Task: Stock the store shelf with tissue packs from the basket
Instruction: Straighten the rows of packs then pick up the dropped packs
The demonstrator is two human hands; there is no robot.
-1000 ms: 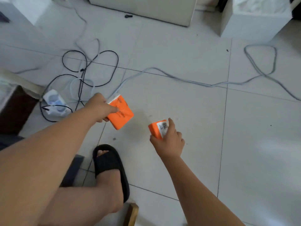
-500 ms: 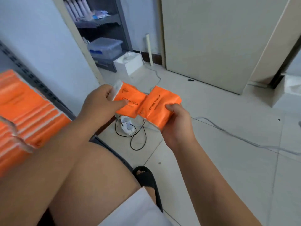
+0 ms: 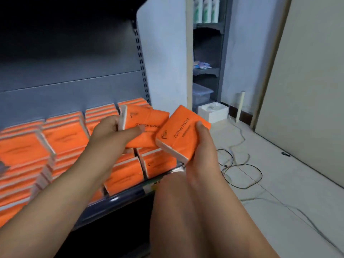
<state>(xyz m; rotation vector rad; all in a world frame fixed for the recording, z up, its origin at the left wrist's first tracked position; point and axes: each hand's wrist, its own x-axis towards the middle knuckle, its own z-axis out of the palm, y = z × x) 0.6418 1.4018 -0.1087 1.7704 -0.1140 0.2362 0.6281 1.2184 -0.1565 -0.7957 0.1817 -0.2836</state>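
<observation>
My left hand (image 3: 113, 133) grips an orange tissue pack (image 3: 147, 125) printed "COTTON TISSUE", thumb across its face. My right hand (image 3: 202, 151) grips a second orange tissue pack (image 3: 178, 131), tilted, its corner touching the first. Both packs hover above the right end of the grey store shelf (image 3: 119, 199). The shelf holds several rows of stacked orange tissue packs (image 3: 61, 138) running left. The basket is out of view.
A dark upper shelf and a slotted upright (image 3: 140, 58) stand behind the stacks. A white partition (image 3: 163, 53) borders the shelf on the right. Cables (image 3: 242, 170) lie on the tiled floor, with a white box (image 3: 214, 111) and a back rack with bottles (image 3: 204, 10) beyond. My knee (image 3: 178, 211) is below my right hand.
My view has swung from the floor up and left to the shelf. Both hands carried their packs up over the shelf's right end, and the stacked packs came into view.
</observation>
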